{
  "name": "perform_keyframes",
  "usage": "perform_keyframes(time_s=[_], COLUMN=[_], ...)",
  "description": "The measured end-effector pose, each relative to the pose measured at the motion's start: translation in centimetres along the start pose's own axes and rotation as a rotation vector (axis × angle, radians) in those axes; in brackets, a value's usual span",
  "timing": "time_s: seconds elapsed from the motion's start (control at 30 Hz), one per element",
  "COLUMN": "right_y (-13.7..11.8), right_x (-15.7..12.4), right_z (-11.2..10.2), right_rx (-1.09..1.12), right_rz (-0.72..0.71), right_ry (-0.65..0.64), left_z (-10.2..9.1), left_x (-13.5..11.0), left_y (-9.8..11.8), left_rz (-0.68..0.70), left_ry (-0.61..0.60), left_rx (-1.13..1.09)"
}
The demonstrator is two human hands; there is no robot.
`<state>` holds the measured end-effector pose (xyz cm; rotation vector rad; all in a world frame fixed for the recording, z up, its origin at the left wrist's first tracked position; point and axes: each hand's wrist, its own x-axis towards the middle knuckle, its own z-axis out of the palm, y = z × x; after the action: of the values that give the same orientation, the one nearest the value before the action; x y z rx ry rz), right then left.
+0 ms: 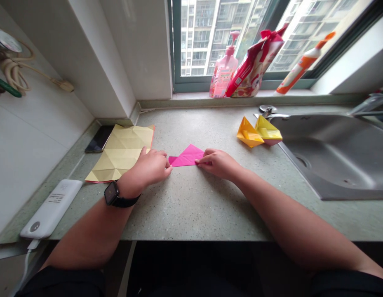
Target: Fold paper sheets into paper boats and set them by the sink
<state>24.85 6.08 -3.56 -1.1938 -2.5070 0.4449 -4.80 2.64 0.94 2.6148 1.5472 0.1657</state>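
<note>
A pink folded paper (187, 156) lies flat on the speckled green counter (191, 206), shaped like a triangle. My left hand (149, 168), with a black watch on the wrist, is closed and pinches the paper's left corner. My right hand (218, 163) is closed too, its fingertips pressing the paper's right corner down. A creased yellow sheet (121, 152) lies just left of my left hand.
Two folded yellow paper boats (258, 132) sit by the steel sink (339, 156) at the right. A phone (99, 139) and a white power bank (51, 209) lie at the left. On the window sill stand a pink pump bottle (224, 72), a red pouch (253, 66) and an orange bottle (302, 66).
</note>
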Motion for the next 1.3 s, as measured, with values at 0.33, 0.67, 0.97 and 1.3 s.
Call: perform_keyframes(time_s=[0.33,0.67,0.97,1.3], right_y=[0.6,1.2,1.4,0.0], right_x=[-0.2,0.4,0.1,-0.1], right_z=[0.6,0.5,0.8,-0.2], right_rx=[-0.012,-0.02,-0.022,0.05], right_rz=[-0.029,-0.042,-0.002,-0.197], right_ry=[0.05,0.105,0.193,0.049], left_z=[1.5,1.8,2.0,2.1], left_x=[2.4,2.3,2.1,1.5], left_y=[0.3,0.6,1.5,2.9], left_rz=[0.187,0.367,0.273,0.191], left_ry=[0.222,-0.071,-0.043,0.033], left_rx=[-0.098,-0.225,-0.074,0.076])
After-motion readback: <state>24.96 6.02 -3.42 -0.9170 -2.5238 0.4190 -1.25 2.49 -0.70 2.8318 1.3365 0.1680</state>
